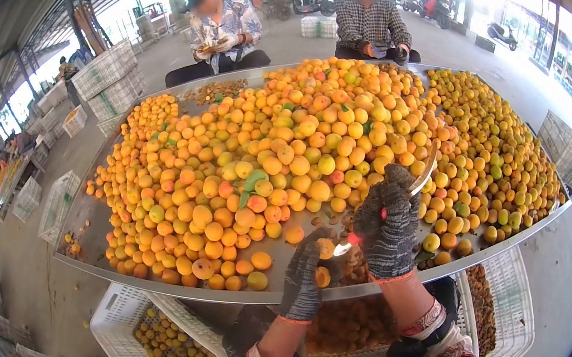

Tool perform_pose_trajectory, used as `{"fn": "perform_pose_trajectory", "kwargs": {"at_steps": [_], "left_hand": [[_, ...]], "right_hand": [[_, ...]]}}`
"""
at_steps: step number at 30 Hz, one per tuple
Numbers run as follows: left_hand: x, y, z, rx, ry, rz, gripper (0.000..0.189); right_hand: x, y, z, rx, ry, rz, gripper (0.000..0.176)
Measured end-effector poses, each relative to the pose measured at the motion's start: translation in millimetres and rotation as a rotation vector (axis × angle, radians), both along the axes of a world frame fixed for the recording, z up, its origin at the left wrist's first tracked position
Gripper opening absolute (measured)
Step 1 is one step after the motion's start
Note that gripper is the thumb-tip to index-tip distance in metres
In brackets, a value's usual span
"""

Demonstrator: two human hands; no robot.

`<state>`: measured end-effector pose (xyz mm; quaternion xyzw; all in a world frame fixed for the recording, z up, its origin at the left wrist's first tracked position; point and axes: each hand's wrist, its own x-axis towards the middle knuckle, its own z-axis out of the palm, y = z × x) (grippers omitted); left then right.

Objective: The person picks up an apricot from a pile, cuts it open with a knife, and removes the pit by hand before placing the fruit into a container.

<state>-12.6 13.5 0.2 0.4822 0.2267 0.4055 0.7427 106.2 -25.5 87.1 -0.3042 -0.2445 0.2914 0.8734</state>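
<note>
My left hand (303,282), in a dark grey knit glove, is closed around a cut apricot (325,249) at the tray's front edge. A second orange piece (322,277) shows beside its fingers. My right hand (392,225), gloved the same way, grips a red-handled cutting tool. A long curved metal blade (428,170) sticks out above the fist, and a short shiny tip (343,248) points down toward the cut apricot. Most of the handle is hidden by the fingers. A big heap of whole apricots (289,157) lies just beyond both hands.
The heap rests on a wide metal tray table (177,290). Below its front edge are a white crate with apricots (117,311) and a crate of brown pits (482,305). Two people (223,26) (370,20) sit across the table. Stacked crates (108,76) stand at left.
</note>
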Motion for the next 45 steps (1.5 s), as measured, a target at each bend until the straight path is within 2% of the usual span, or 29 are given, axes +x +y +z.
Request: {"fn": "perform_pose_trajectory", "kwargs": {"at_steps": [5, 8, 11, 14, 18, 21, 23, 24, 26, 28, 29, 31, 33, 35, 36, 37, 38, 39, 40, 41, 42, 43, 44, 45], "left_hand": [[0, -1, -1, 0.014, 0.008, 0.027, 0.039], [0, -4, 6, 0.016, 0.034, 0.038, 0.040], [-1, -5, 12, 0.115, 0.058, 0.050, 0.039], [-1, -7, 12, 0.084, 0.099, 0.029, 0.038], [2, -6, 4, 0.238, 0.177, 0.039, 0.037], [2, -6, 3, 0.274, 0.221, 0.055, 0.036], [4, -5, 1, 0.267, 0.225, 0.052, 0.036], [7, -3, -3, 0.171, 0.199, 0.025, 0.035], [10, -1, -4, 0.077, 0.176, -0.002, 0.035], [16, -1, 2, -0.384, -0.009, 0.041, 0.037], [16, 1, -3, -0.386, -0.008, 0.042, 0.037], [15, 8, -13, 0.049, 0.114, 0.143, 0.038], [12, 8, -12, -0.013, 0.093, 0.122, 0.039], [10, 7, -5, -0.076, 0.075, 0.101, 0.039], [9, 7, -2, -0.238, 0.013, 0.089, 0.040], [9, 7, 1, -0.400, -0.051, 0.075, 0.040], [9, 7, 4, -0.401, -0.050, 0.074, 0.040], [9, 6, 6, -0.390, -0.033, 0.065, 0.039], [10, 5, 7, -0.380, -0.017, 0.054, 0.038], [11, 4, 2, -0.382, -0.016, 0.050, 0.038], [13, 5, -8, -0.204, 0.127, 0.109, 0.037], [13, 6, -17, -0.024, 0.268, 0.170, 0.036], [12, 6, -22, -0.025, 0.269, 0.173, 0.036], [10, 6, -26, 0.209, 0.417, 0.128, 0.035]], "right_hand": [[-2, 6, -6, 0.066, -0.081, -0.074, 0.032], [-1, 8, -5, 0.099, -0.021, -0.092, 0.033], [-2, 14, -8, 0.009, -0.002, -0.182, 0.033], [-4, 15, -9, 0.015, -0.029, -0.197, 0.032], [-1, 12, -16, -0.044, -0.017, -0.117, 0.033], [1, 16, -23, -0.068, 0.089, -0.058, 0.031], [12, 33, -39, -0.062, 0.337, -0.143, 0.022], [13, 34, -36, -0.061, 0.338, -0.142, 0.022], [12, 35, -30, -0.148, 0.650, -0.119, 0.013], [15, 34, -37, -0.141, 0.725, -0.036, 0.010], [16, 33, -40, -0.133, 0.800, 0.050, 0.008], [18, 34, -38, -0.097, 0.828, 0.065, 0.008], [23, 35, -36, -0.057, 0.857, 0.075, 0.009], [33, 36, -42, -0.083, 0.565, -0.085, 0.010], [47, 33, -55, -0.084, 0.566, -0.083, 0.010], [67, 29, -75, -0.145, 0.091, 0.021, 0.013], [76, 25, -86, -0.199, -0.384, 0.122, 0.017], [66, 20, -77, -0.312, -0.490, 0.067, 0.026], [63, 22, -85, -0.313, -0.489, 0.064, 0.026], [62, 27, -99, -0.458, -0.829, 0.145, 0.027], [60, 29, -107, -0.600, -1.170, 0.228, 0.027], [49, 20, -88, -0.599, -1.169, 0.228, 0.027], [36, 3, -65, -0.623, -1.371, 0.133, 0.025], [27, -6, -52, -0.637, -1.572, 0.038, 0.024]]}}
